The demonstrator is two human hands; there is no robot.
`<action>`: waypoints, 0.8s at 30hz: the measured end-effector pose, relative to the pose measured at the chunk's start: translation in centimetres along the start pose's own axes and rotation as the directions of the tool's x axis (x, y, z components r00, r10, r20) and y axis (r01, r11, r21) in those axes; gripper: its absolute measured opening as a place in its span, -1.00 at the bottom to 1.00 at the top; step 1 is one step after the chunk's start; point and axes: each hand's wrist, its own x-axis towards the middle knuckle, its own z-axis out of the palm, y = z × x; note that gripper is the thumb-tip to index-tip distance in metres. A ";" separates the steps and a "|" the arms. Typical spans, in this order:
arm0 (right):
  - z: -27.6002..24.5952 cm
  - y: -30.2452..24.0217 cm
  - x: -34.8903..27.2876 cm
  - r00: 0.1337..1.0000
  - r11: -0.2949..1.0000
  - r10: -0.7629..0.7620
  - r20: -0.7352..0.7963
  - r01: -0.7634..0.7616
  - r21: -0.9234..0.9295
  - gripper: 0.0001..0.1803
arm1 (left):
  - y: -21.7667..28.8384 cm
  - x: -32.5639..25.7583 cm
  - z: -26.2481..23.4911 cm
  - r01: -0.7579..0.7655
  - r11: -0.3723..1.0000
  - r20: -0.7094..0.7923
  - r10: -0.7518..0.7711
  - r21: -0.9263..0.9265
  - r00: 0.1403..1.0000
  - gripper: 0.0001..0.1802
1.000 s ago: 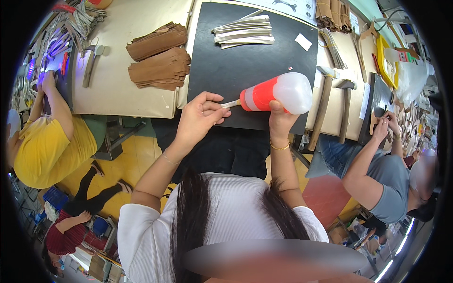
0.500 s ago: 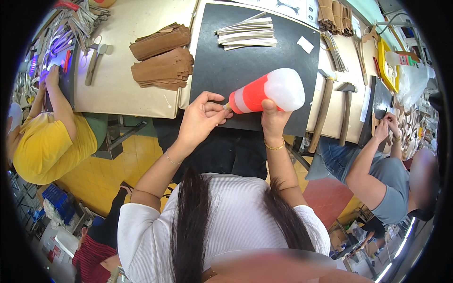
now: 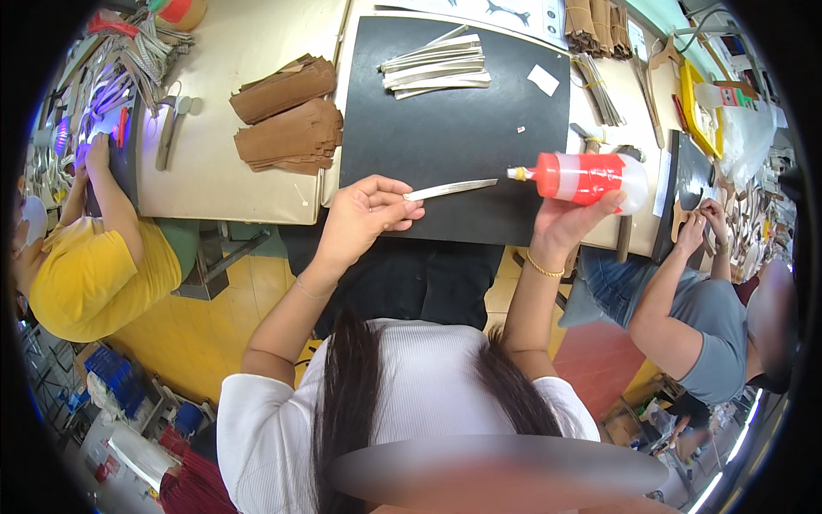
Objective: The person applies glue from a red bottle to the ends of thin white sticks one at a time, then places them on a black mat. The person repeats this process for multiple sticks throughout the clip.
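Our left hand (image 3: 364,214) pinches one end of a thin pale strip (image 3: 449,188), grip closed, so its length juts free toward the nozzle. Our right hand (image 3: 569,224) wraps a red-and-clear squeeze bottle (image 3: 582,176) held sideways, tip just past the strip's end. Beyond both grips, on the surface's black mat (image 3: 454,128), lie more strips (image 3: 437,68).

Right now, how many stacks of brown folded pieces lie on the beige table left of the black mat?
2. One stack lies farther from the person; a thicker stack lies just nearer. More brown pieces stand beyond the black mat, partly cut off.
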 end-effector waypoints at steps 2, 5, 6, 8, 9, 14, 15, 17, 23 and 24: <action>-1.0 -0.1 0.3 0.999 1.000 -0.005 -0.033 0.006 0.010 -0.15 | 1.6 0.8 0.0 -0.080 0.997 0.025 0.081 -0.008 0.996 -0.77; -1.9 0.4 0.1 0.997 0.999 0.017 -0.075 -0.014 0.035 -0.18 | 4.9 2.9 -0.3 -0.251 0.964 0.028 0.250 0.082 0.968 -0.74; -2.1 0.7 -0.1 0.996 0.999 0.034 -0.079 -0.031 0.037 -0.19 | 6.3 4.3 -0.6 -0.339 0.933 0.033 0.337 0.119 0.941 -0.72; -2.5 0.9 -0.5 0.999 0.999 0.041 -0.006 -0.041 0.034 -0.16 | 9.2 7.9 -1.1 -0.494 0.853 0.046 0.494 0.166 0.868 -0.68; -2.6 1.0 -0.6 0.999 0.998 0.046 0.026 -0.047 0.034 -0.14 | 10.9 10.2 -1.2 -0.544 0.823 0.041 0.545 0.166 0.837 -0.67; -3.1 1.7 -0.6 0.997 0.999 0.032 0.077 -0.031 -0.014 -0.11 | 17.4 20.3 -2.0 -0.671 0.727 0.017 0.676 0.149 0.737 -0.62; -3.2 1.8 -0.6 0.996 1.000 0.029 0.082 -0.028 -0.012 -0.11 | 17.9 21.5 -2.2 -0.672 0.723 0.002 0.680 0.159 0.733 -0.60; -3.4 1.9 -0.5 0.995 1.000 0.029 0.097 -0.028 -0.010 -0.11 | 17.9 22.7 -2.5 -0.581 0.754 -0.057 0.623 0.306 0.780 -0.53; -3.5 2.0 -0.4 0.994 0.999 0.047 0.101 -0.047 -0.010 -0.08 | 16.0 19.2 -2.7 -0.357 0.549 0.096 0.447 0.756 0.889 -0.59; -3.5 2.0 -0.4 0.993 0.999 0.044 0.112 -0.043 -0.011 -0.08 | 15.2 17.9 -2.7 -0.382 0.455 0.172 0.436 0.805 0.883 -0.64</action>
